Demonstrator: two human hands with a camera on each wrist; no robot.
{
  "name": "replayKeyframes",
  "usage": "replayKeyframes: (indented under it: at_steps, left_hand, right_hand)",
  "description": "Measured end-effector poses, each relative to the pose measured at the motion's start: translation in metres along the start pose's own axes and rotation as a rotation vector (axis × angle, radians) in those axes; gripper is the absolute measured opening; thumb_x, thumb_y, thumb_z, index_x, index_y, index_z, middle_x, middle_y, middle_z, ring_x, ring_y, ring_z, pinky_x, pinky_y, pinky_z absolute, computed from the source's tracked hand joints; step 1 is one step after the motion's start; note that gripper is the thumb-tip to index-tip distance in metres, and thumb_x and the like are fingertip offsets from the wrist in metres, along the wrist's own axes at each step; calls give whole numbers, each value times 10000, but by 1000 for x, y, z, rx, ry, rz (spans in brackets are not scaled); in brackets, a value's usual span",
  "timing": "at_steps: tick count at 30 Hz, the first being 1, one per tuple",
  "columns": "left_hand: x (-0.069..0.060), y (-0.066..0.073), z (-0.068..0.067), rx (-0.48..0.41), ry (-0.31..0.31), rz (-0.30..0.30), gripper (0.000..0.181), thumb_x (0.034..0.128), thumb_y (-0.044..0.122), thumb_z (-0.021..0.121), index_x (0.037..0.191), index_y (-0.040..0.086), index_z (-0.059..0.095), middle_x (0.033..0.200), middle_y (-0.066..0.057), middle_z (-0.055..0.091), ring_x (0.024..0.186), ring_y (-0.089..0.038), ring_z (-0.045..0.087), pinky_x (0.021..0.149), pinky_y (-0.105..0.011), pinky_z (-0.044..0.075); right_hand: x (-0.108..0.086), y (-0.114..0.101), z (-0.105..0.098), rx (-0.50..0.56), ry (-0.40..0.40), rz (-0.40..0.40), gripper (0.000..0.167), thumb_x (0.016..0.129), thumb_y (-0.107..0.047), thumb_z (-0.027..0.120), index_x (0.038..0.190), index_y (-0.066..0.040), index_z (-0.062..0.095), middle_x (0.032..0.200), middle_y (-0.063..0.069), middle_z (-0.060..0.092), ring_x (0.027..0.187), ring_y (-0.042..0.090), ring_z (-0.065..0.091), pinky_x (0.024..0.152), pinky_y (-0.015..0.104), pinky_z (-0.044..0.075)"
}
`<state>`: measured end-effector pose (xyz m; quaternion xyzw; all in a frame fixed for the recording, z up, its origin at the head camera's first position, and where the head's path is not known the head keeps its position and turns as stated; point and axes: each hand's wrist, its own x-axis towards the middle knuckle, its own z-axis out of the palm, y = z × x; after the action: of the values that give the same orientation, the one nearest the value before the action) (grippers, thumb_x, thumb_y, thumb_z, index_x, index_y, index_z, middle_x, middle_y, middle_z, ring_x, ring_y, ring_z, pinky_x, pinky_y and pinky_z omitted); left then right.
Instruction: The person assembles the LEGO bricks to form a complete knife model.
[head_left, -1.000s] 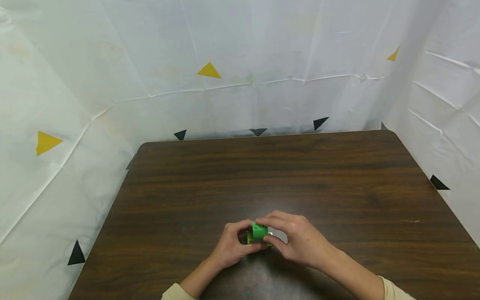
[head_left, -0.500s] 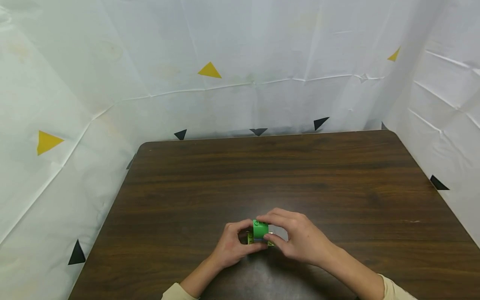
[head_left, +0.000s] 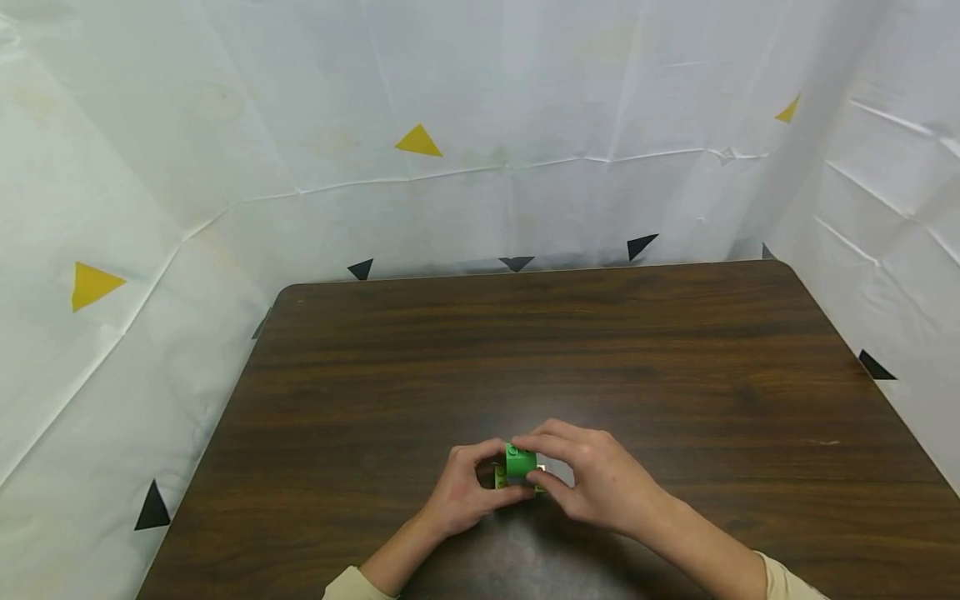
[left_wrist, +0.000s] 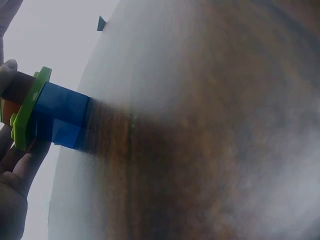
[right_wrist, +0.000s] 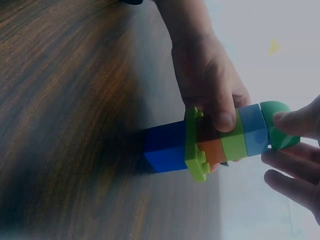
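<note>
A stack of toy building blocks stands on the table in front of me. In the right wrist view it has a dark blue base (right_wrist: 166,146), a lime plate (right_wrist: 192,150), an orange block (right_wrist: 212,150), a lime block (right_wrist: 234,145) and a light blue block (right_wrist: 255,131). A rounded green block (head_left: 521,462) tops it, slightly askew; whether it is fully seated I cannot tell. My left hand (head_left: 463,492) grips the stack's middle between thumb and fingers. My right hand (head_left: 600,475) pinches the green block from the right.
The dark wood table (head_left: 510,350) spreads out beyond and to both sides of the hands. White sheeting (head_left: 510,83) with yellow and black triangles surrounds its back and sides.
My right hand and the green block rose very slightly, then came back down about as much. The left hand has kept its place around the stack.
</note>
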<state>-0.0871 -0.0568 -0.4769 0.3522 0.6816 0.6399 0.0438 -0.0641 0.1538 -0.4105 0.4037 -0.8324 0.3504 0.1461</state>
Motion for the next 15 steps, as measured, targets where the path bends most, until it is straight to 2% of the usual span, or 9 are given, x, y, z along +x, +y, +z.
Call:
replayKeyframes:
  at_steps: [8,15]
  left_hand:
    - [0,0,0,3,1,7,282,792,-16,800,1029,70,672,938,-51,709,845,-136,681,699,-392,580]
    - [0,0,0,7,5,7,275,795,-8,800,1025,76,675,935,-49,709,838,-128,679,690,-389,580]
  right_hand:
    - [0,-2,1,-20,10,-2,449,753,16,810,1173,-69,679,1075,-50,648,930,69,656,763,201,530]
    - [0,-4,2,-68,20,15,455,741,2,825,1166,-84,685,1060,-52,664,885,78,665,705,241,546]
